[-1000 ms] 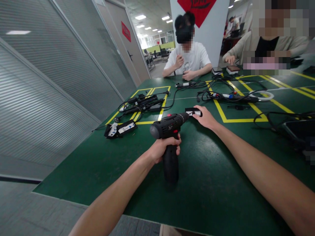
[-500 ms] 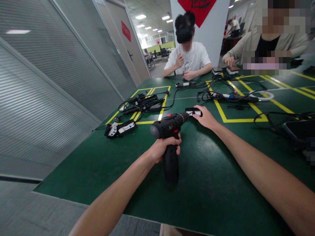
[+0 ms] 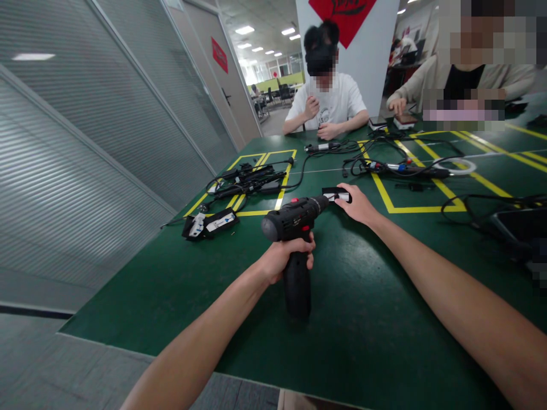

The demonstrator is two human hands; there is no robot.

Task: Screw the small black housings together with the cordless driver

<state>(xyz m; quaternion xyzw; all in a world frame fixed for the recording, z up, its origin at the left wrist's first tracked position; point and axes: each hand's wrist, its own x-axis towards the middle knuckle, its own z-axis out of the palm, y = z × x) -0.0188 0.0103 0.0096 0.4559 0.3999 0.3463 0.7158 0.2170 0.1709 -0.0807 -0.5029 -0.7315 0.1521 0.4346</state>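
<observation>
My left hand [image 3: 285, 257] is wrapped round the grip of a black cordless drill [image 3: 293, 228] with a red button on top. The drill's battery end rests on the green table [image 3: 367, 330]. Its chuck points away from me at a small black part with a white label [image 3: 335, 195]. My right hand [image 3: 358, 205] holds that part down on the table, fingers closed on its right end. The drill tip meets the part's left side.
A black opened device [image 3: 209, 222] lies to the left. Tangled black cables and adapters [image 3: 248, 179] fill a yellow-taped box. More cables [image 3: 401, 165] lie farther back, and a dark device [image 3: 519, 228] at the right. Two people sit across the table.
</observation>
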